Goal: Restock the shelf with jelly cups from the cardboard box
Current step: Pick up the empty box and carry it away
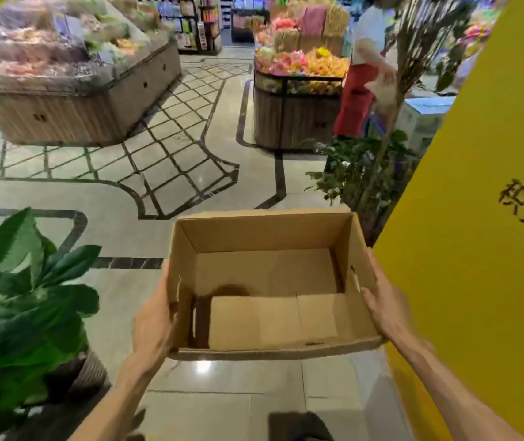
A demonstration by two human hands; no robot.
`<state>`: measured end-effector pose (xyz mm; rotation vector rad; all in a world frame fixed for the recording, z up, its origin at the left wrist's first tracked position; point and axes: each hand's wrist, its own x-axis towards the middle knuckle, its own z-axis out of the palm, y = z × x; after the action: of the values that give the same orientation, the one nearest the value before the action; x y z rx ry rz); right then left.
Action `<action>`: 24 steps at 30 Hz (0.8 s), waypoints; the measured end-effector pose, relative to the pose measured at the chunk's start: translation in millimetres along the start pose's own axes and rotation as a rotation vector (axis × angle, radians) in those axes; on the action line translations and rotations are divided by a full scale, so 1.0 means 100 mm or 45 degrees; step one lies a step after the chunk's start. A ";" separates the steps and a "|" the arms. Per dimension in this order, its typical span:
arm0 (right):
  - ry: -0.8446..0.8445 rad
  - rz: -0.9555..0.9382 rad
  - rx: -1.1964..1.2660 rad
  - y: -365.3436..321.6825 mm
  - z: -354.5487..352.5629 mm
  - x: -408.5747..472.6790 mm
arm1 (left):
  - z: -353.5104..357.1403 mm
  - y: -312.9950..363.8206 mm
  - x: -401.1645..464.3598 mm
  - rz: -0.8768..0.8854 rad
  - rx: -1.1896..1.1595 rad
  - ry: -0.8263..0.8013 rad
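Observation:
An open cardboard box (267,281) hangs in front of me above the tiled floor, held from both sides. Only its brown bottom flaps and a dark stain show inside; no jelly cups are visible in it. My left hand (154,316) grips the left wall, palm flat against the outside. My right hand (381,300) grips the right wall, with a fingertip hooked over the rim. No shelf of jelly cups can be made out in this blurred view.
A tall yellow panel (477,249) stands close on the right. A leafy potted plant (22,297) sits at the left, another plant (359,173) ahead right. Wooden display stands with packaged goods (73,100) (295,103) flank the aisle. A person in a red apron (359,90) stands ahead.

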<state>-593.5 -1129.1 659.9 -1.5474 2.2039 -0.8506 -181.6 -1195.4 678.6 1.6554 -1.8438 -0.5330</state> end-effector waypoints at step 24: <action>-0.302 -0.207 0.020 -0.76 1.55 5.79 | 1.30 -0.72 5.23 -0.412 0.069 0.074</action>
<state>-660.4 -1729.2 633.2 -1.7399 1.9220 -0.6864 -238.0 -1732.8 621.7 1.9994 -1.5688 -0.5656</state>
